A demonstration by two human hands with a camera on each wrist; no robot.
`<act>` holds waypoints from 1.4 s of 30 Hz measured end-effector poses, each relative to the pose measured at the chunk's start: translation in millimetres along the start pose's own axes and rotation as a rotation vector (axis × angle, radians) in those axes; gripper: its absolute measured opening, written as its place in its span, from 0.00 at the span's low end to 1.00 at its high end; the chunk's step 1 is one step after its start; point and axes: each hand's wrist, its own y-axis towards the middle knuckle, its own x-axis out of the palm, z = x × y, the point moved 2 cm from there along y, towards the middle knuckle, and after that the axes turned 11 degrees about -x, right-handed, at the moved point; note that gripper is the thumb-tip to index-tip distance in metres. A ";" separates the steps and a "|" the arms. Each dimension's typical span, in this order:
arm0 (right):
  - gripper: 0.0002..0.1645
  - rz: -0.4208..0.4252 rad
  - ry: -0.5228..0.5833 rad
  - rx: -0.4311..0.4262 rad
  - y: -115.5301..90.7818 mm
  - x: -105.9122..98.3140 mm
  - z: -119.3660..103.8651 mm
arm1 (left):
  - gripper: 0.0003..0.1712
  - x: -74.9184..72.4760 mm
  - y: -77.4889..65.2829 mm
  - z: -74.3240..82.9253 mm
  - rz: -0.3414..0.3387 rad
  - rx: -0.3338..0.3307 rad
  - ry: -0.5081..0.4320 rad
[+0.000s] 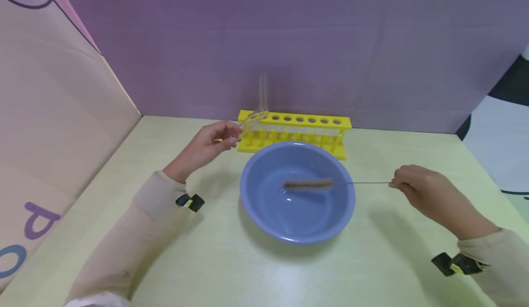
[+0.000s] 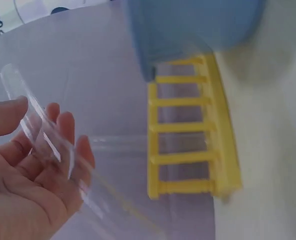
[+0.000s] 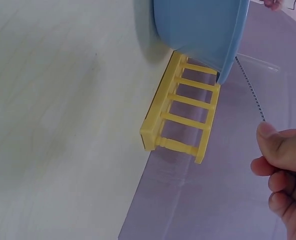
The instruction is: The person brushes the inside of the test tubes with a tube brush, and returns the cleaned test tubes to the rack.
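My left hand point(image 1: 208, 142) holds a clear test tube point(image 2: 43, 122) between thumb and fingers, tilted, to the left of a blue basin point(image 1: 297, 231). Over on the right, my right hand point(image 1: 430, 196) pinches the thin twisted wire handle point(image 3: 251, 89) of a test tube brush point(image 1: 307, 184). The brush's brownish bristle head lies level over the inside of the basin, slightly blurred, with its tip pointing left. In the right wrist view the basin's wall hides the bristles, and only the wire shows between rim and fingertips.
Behind the basin stands a yellow test tube rack point(image 1: 294, 119) with a row of holes and pegs. Another clear test tube point(image 1: 263, 91) stands upright at its left end. A purple backdrop point(image 1: 289, 45) rises at the back edge of the pale table point(image 1: 289, 277).
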 end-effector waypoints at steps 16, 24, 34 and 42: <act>0.27 0.063 0.028 -0.023 10.8 14.2 -3.8 | 0.16 13.9 53.1 51.8 0.040 -0.014 -0.048; 0.32 0.065 0.034 -0.037 15.7 19.2 -5.1 | 0.15 17.7 74.9 68.6 0.094 0.003 -0.107; 0.32 0.060 0.029 -0.050 18.9 21.3 -5.8 | 0.14 33.9 107.6 79.5 0.183 0.063 -0.190; 0.32 0.052 0.032 -0.045 18.5 24.4 -6.5 | 0.13 46.6 132.7 79.4 0.197 0.046 -0.208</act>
